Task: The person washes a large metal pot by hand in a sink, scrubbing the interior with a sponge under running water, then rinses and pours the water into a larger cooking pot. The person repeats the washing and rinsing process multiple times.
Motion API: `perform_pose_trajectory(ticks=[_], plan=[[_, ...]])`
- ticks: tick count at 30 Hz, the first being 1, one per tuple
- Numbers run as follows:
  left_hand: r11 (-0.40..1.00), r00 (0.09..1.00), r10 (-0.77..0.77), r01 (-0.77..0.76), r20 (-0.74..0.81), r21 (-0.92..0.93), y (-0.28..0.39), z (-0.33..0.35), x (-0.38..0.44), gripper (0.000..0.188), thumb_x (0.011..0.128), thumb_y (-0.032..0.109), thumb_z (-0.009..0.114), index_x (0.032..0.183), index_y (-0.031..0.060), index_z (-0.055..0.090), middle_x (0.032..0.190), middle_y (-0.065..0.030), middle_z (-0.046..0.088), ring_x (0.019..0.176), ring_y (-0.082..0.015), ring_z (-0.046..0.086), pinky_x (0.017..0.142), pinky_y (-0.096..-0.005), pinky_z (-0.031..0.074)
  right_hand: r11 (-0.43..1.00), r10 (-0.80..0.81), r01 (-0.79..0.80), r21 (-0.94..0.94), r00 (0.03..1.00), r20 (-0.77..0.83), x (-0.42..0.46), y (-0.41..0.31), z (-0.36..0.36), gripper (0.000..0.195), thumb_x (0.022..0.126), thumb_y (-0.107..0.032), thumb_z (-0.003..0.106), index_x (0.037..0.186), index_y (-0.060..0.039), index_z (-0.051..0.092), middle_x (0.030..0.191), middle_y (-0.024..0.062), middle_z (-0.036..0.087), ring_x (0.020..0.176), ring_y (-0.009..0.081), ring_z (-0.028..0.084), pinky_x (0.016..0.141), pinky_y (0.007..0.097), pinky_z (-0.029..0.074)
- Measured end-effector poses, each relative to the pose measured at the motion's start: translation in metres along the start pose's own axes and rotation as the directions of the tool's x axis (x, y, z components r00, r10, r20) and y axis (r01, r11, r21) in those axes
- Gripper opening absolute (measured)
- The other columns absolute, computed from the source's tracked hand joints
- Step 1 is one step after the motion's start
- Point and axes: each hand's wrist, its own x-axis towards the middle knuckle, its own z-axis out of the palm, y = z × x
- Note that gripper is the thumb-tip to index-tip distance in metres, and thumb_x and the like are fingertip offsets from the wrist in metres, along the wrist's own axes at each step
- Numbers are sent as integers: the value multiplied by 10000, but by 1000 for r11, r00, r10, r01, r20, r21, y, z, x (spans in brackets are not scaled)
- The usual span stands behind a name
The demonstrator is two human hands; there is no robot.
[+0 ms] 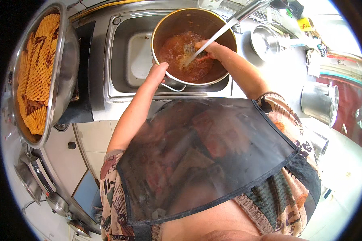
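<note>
A large stainless steel pot point(175, 24) rests tilted over the right part of a sink point(120, 57), holding reddish-brown water. Water streams from a metal faucet point(244, 13) into it. My left hand point(158, 71) grips the pot's near left rim, just above its wire handle point(173, 87). Inside the pot, my right hand point(209, 49) is closed around a scrubber point(193, 49), which looks like metal mesh and is partly hidden by the stream and the splashing water.
At the left stands a big steel basin point(63, 60) of ridged, orange-brown food pieces point(42, 72). A steel bowl point(264, 42) lies on the counter right of the sink. Farther right is a tall metal pot point(318, 101). A dark apron point(205, 159) covers my front.
</note>
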Motion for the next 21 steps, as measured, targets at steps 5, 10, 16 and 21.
perform_pose_trajectory(ticks=[5,10,16,21], plan=[[1000,1000,11,-11,26,-13,-1,0,2,176,778,266,458,852,111,497,684,18,462,583,-85,418,411,-234,320,998,60,-60,26,998,-27,-13,-5,23,342,821,-234,629,1116,-79,554,973,87,551,809,209,561,521,289,507],[1000,999,21,-21,32,-7,-5,-3,5,173,765,254,458,848,106,491,682,12,465,571,-90,418,401,-237,321,1000,-22,22,-10,999,-31,-32,-1,45,505,790,-371,679,1215,-138,537,1332,137,424,1034,225,452,552,288,432],[1000,999,25,-25,20,-16,1,-1,3,181,770,265,463,850,110,510,697,8,492,578,-95,451,396,-238,320,935,126,-109,336,991,-31,-29,-5,30,440,807,-423,654,1112,-115,577,1182,114,528,931,232,538,577,291,498],[1000,1000,-7,7,5,4,0,-2,5,194,774,264,463,880,108,507,705,6,497,577,-102,458,397,-241,323,766,77,-124,630,992,103,-47,-10,16,258,917,-296,482,1031,-96,598,1039,103,593,939,257,565,733,416,564]])
